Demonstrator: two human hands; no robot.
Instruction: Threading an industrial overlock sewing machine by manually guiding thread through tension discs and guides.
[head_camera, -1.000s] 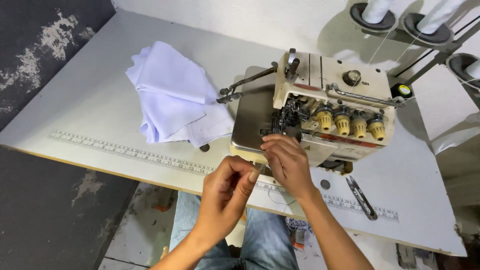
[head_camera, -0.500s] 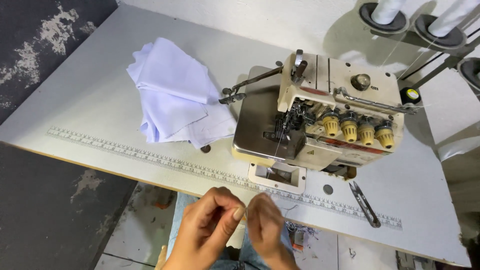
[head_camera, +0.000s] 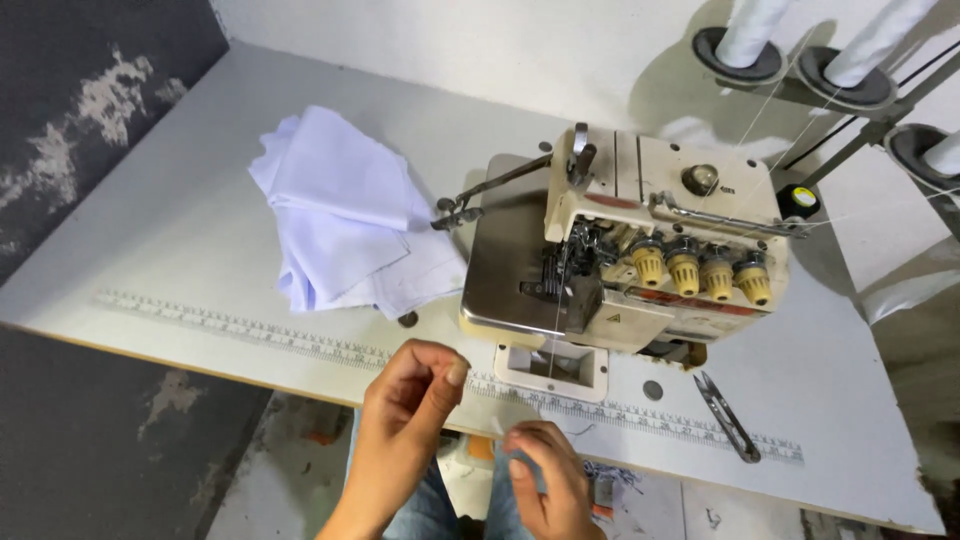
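Head view, looking down from above the worker; largest first: grey work table (head_camera: 180, 230) with a ruler strip (head_camera: 240, 325) along its near edge; cream overlock sewing machine (head_camera: 640, 250) at about 2 o'clock of the hands, four yellow tension knobs (head_camera: 700, 272) across its front; folded pale lilac cloth (head_camera: 340, 220) at 11 o'clock, lying just beside the machine's left; thread cones (head_camera: 850, 50) on a stand at 1 o'clock, far corner; thread snips (head_camera: 728, 415) at 3 o'clock on the table, untouched.

Left hand (head_camera: 410, 410) raised at the table's near edge, thumb and forefinger pinched close; right hand (head_camera: 545, 475) lower, at 5 o'clock of it, fingers narrowly pinched; between them runs a fine white thread (head_camera: 497, 425), hard to make out, which seems to lead up toward the machine's needle area; whether both hands truly grip it I cannot tell for certain, though the right looks closed on an end.

Handling judgement: thread is near weightless, limp, slippery, snaps under a jerk; best taken close to the end, between fingertip pads, kept lightly taut.

Containers: none holding anything in sight; only a rectangular opening (head_camera: 552, 365) in the table below the machine, contents dark.
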